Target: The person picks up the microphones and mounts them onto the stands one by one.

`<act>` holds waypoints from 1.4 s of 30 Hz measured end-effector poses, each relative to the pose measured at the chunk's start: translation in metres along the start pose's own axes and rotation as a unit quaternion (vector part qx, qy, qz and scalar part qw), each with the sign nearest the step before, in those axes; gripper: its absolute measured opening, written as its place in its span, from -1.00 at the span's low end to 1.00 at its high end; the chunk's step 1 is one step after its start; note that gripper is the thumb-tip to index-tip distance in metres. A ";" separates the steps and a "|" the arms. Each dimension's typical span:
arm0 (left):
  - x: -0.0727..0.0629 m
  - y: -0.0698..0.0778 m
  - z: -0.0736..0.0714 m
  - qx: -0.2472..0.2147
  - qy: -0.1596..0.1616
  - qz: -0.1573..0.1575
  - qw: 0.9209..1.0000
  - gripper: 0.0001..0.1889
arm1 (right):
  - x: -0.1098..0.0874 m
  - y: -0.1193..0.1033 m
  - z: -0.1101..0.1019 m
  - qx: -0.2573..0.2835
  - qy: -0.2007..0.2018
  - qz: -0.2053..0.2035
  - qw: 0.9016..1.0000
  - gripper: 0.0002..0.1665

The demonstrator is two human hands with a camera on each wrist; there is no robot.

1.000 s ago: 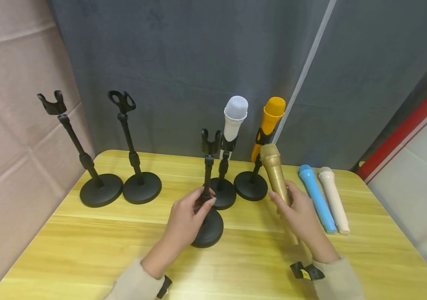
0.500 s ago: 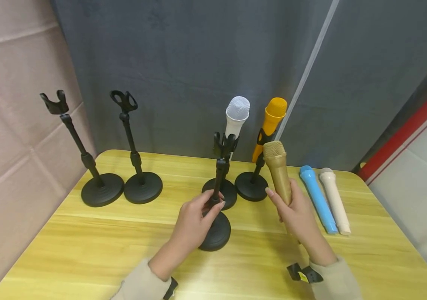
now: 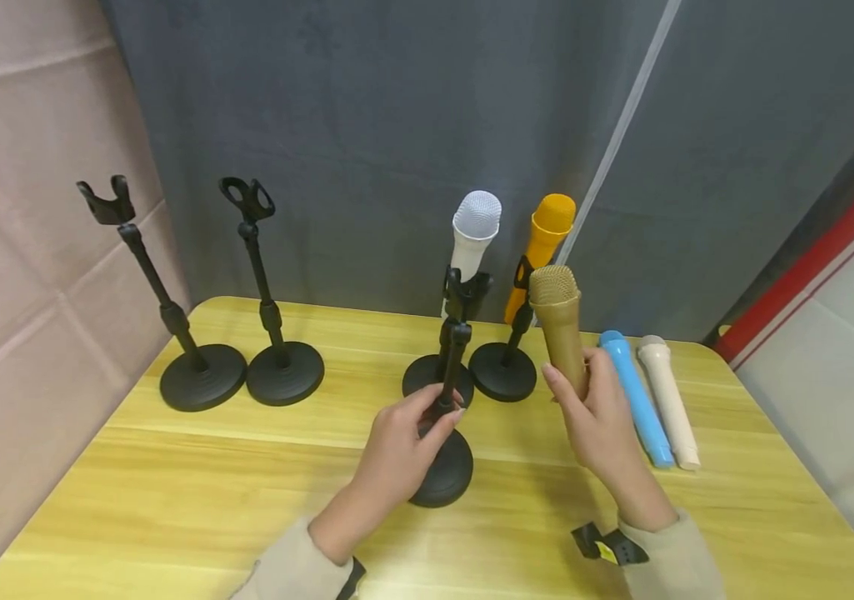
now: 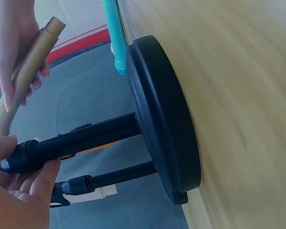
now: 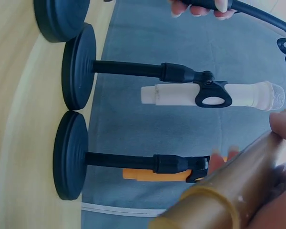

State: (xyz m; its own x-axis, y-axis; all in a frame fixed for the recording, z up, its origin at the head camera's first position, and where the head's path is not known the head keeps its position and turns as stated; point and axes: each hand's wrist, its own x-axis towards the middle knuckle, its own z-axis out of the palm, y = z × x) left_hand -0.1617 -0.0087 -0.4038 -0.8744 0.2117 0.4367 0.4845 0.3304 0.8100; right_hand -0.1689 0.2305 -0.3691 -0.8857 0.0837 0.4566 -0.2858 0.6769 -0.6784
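My left hand (image 3: 404, 442) pinches the pole of a black microphone stand (image 3: 445, 471); its clip on top holds nothing. In the left wrist view, the thumb and fingers wrap the collar of this stand (image 4: 86, 143). To its right, my right hand (image 3: 606, 417) grips a gold microphone (image 3: 557, 321) by its lower body, head up and raised above the table. The right wrist view shows the gold microphone's tail end (image 5: 219, 195) up close. Behind the held stand, a white microphone (image 3: 474, 233) and an orange microphone (image 3: 546, 237) sit in the clips of two other stands.
Two black stands with bare clips, one at far left (image 3: 202, 379) and one beside it (image 3: 286, 375), stand on the wooden table (image 3: 209, 500). A blue microphone (image 3: 636, 400) and a cream microphone (image 3: 669, 404) lie at right. A grey curtain (image 3: 359, 125) hangs behind.
My left hand has moved the held stand to the right and slightly nearer. The gold microphone has risen a little and shifted right in my right hand, its head tilting toward me.
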 end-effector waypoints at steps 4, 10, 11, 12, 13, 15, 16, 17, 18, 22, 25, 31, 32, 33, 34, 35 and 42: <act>0.000 0.001 0.003 -0.001 -0.006 0.002 1.000 -0.81 | 0.001 -0.005 -0.002 -0.001 0.007 0.005 1.000 -0.60; 0.001 0.002 0.007 -0.007 -0.017 0.006 1.000 -0.77 | 0.001 -0.013 -0.003 0.068 0.027 0.020 0.997 -0.58; 0.000 0.002 0.008 -0.007 -0.017 0.005 1.000 -0.76 | 0.001 -0.014 -0.004 0.067 0.030 0.015 0.997 -0.59; 0.000 0.002 0.009 -0.007 -0.017 0.005 1.000 -0.76 | 0.001 -0.015 -0.004 0.066 0.030 0.009 0.997 -0.61; 0.000 0.003 0.009 -0.007 -0.018 0.004 1.000 -0.76 | 0.001 -0.016 -0.004 0.069 0.028 0.004 0.997 -0.63; 0.000 0.003 0.011 -0.010 -0.020 0.001 1.000 -0.75 | 0.002 -0.018 -0.005 0.078 0.015 -0.005 0.997 -0.64; 0.000 0.004 0.012 -0.010 -0.021 0.001 1.000 -0.76 | 0.003 -0.019 -0.005 0.085 0.007 -0.010 0.996 -0.64; 0.000 0.004 0.013 -0.011 -0.022 0.000 1.000 -0.76 | 0.003 -0.020 -0.005 0.093 -0.003 -0.014 0.996 -0.64; 0.000 0.005 0.013 -0.012 -0.023 0.000 1.000 -0.76 | 0.004 -0.021 -0.005 0.106 -0.014 -0.015 0.994 -0.63; 0.001 0.006 0.017 -0.007 -0.022 0.001 1.000 -0.75 | 0.007 -0.025 -0.004 0.138 -0.042 -0.022 0.989 -0.62; 0.001 0.007 0.019 -0.001 -0.025 0.003 1.000 -0.74 | 0.010 -0.028 -0.003 0.161 -0.046 -0.023 0.986 -0.66; 0.002 0.008 0.024 -0.002 -0.029 0.005 1.000 -0.72 | 0.016 -0.034 -0.005 0.158 -0.043 -0.054 0.985 -0.71; 0.003 0.009 0.025 0.000 -0.028 0.007 1.000 -0.72 | 0.018 -0.036 -0.006 0.157 -0.041 -0.060 0.985 -0.69; 0.003 0.009 0.026 0.000 -0.027 0.008 1.000 -0.73 | 0.019 -0.037 -0.006 0.159 -0.038 -0.066 0.984 -0.68; 0.003 0.010 0.027 0.000 -0.026 0.010 1.000 -0.72 | 0.021 -0.039 -0.007 0.167 -0.033 -0.067 0.983 -0.67; 0.003 0.010 0.028 0.000 -0.026 0.012 1.000 -0.73 | 0.022 -0.041 -0.007 0.170 -0.021 -0.068 0.983 -0.66; 0.002 0.013 0.033 0.001 -0.028 0.020 0.999 -0.73 | 0.034 -0.054 -0.018 0.228 0.086 -0.049 0.969 -0.54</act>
State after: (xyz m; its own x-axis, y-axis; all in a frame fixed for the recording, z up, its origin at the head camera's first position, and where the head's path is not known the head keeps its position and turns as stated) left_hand -0.1565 0.0261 -0.4053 -0.8511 0.2753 0.4470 0.5197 0.3218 0.7914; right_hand -0.1767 0.2104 -0.3064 -0.7833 0.1830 0.5940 -0.5315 0.2983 -0.7928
